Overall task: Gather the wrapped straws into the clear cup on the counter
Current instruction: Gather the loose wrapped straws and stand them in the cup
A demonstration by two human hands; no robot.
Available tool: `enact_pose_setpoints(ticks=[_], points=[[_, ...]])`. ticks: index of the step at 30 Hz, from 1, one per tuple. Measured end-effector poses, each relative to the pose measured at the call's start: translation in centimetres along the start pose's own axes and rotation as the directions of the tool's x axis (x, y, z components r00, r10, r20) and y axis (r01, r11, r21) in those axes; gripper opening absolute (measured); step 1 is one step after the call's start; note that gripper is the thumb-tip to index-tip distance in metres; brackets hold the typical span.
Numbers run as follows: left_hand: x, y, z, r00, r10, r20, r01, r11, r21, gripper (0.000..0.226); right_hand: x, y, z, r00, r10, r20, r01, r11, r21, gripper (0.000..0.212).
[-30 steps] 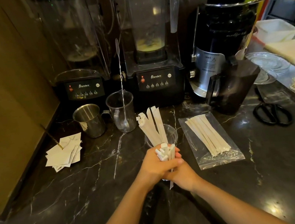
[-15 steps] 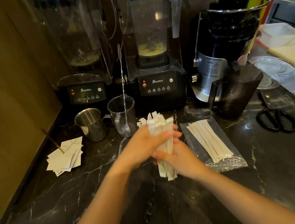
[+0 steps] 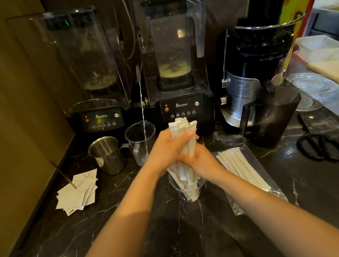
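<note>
From the head view, you are wrapping your left hand point(image 3: 167, 149) around the upper part of a bundle of wrapped straws point(image 3: 185, 141), its grip clamped on them, while your right hand point(image 3: 199, 163) is closing on the bundle lower down. The straws' lower ends are sitting inside the clear cup point(image 3: 189, 190) on the dark surface point(image 3: 311, 205). More wrapped straws are lying on a plastic bag point(image 3: 254, 188) just beside your right forearm.

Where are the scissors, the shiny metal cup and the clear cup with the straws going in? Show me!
scissors point(image 3: 321, 149): head view, on the black handle loops.
metal cup point(image 3: 107, 155): head view, on its shiny side wall.
clear cup point(image 3: 201, 187): head view, on its wall, right of the straws.
</note>
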State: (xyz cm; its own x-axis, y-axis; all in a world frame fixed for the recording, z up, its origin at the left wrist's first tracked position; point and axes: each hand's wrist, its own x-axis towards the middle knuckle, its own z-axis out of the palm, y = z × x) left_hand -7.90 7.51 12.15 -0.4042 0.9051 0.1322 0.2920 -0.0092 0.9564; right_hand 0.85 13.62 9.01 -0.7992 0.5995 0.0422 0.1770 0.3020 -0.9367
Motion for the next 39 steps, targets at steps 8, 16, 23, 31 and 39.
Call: enact_pose_setpoints(ticks=[8,16,23,31,39], points=[[-0.9,-3.5,0.7,0.992,-0.001,-0.129,0.031,0.974,0.226,0.031,-0.1,2.1,-0.5,0.999,0.019,-0.032,-0.02,1.0,-0.017,0.04],[-1.7,-3.9,0.8,0.995,0.053,-0.084,-0.01,0.896,0.443,0.042,-0.5,1.8,-0.8,0.989,-0.144,0.03,0.146,0.94,-0.31,0.041],[-1.9,-5.0,-0.4,0.999,0.038,-0.024,-0.011,0.724,0.689,0.061,-0.4,1.8,-1.4,0.967,-0.092,0.24,0.232,0.713,-0.661,0.06],[-2.0,-5.4,-0.7,0.993,-0.096,-0.065,0.111,0.63,0.769,0.086,-0.2,2.0,-1.5,0.966,0.021,0.257,0.183,0.647,-0.74,0.071],[-2.0,-5.3,-0.9,0.981,-0.195,-0.02,0.109,0.456,0.883,0.078,-0.2,1.6,-1.8,0.956,0.13,0.262,0.12,0.643,-0.757,0.079]])
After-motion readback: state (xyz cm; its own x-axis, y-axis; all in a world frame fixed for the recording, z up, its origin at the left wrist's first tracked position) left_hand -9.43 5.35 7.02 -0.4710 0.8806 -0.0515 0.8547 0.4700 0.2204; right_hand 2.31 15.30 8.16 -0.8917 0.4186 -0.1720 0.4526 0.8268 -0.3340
